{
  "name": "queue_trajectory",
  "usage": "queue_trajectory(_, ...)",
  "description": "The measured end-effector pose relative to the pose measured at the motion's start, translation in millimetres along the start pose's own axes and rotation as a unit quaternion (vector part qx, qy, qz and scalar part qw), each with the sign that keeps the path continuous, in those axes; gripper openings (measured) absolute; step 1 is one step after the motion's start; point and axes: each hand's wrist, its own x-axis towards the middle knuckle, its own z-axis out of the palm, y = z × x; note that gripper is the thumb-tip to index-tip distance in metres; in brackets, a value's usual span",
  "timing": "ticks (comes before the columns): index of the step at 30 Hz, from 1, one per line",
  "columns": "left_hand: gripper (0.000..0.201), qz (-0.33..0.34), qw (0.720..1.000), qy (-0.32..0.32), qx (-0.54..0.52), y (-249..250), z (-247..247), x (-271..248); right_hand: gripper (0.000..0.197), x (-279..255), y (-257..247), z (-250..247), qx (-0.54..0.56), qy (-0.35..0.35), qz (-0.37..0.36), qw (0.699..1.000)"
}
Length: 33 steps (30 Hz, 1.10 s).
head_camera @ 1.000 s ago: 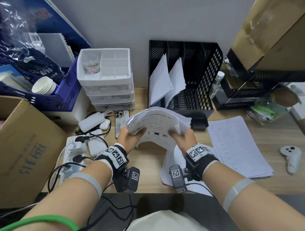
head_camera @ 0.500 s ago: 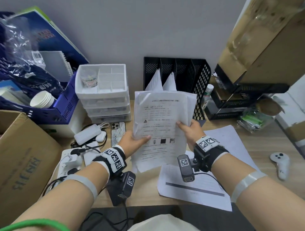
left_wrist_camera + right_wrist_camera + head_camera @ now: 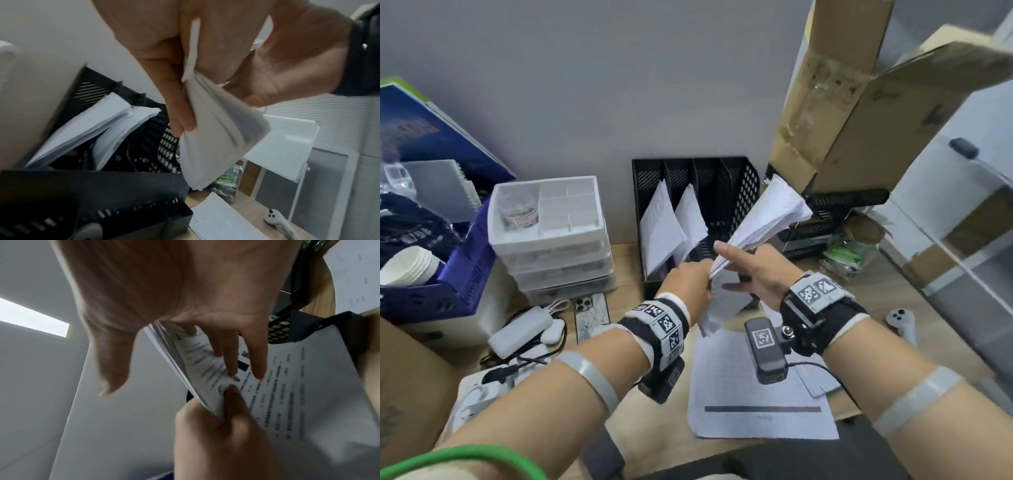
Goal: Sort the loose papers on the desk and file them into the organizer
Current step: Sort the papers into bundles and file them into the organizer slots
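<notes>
Since the paper stack (image 3: 763, 222) is held edge-on just before the organizer (image 3: 744, 192), its print can't be read. Lower edge is pinched by the left hand (image 3: 690, 282); the right hand (image 3: 760, 270) is laid straight-fingered on it, thumb contact unclear.

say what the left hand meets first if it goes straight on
Likely the black organizer, around its empty slots: the left hand, gripping the paper stack, points that way. Depth is unclear.
</notes>
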Motion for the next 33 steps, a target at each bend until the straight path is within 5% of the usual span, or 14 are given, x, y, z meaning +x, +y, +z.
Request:
queue_trajectory(4,0.053,0.046,0.999,-0.002,0.007,15.8,12.0,6.9,0.034,11.6,-12.6,-19.0,0.029,0.182,0.009,0.983)
queue_trajectory(7,0.094,0.043,0.989,-0.035,-0.134,12.9,26.7,11.2,0.036,19.1,-20.6,-40.8,0.006,0.196,0.01,0.981)
queue_trajectory(10,0.108,0.009,0.977,-0.043,-0.208,7.8,41.5,17.8,0.026,27.4,-35.2,-55.9,0.002,0.174,0.004,0.985)
queue_trajectory(24,0.126,-0.177,0.944,-0.007,-0.279,-8.5,86.7,115.5,0.047,154.9,-62.1,-72.1,-0.236,0.074,-0.043,0.968)
queue_trajectory(33,0.087,-0.259,0.946,0.021,-0.192,-19.3,84.9,159.0,0.037,200.9,-19.8,-67.3,-0.201,0.052,-0.082,0.975)
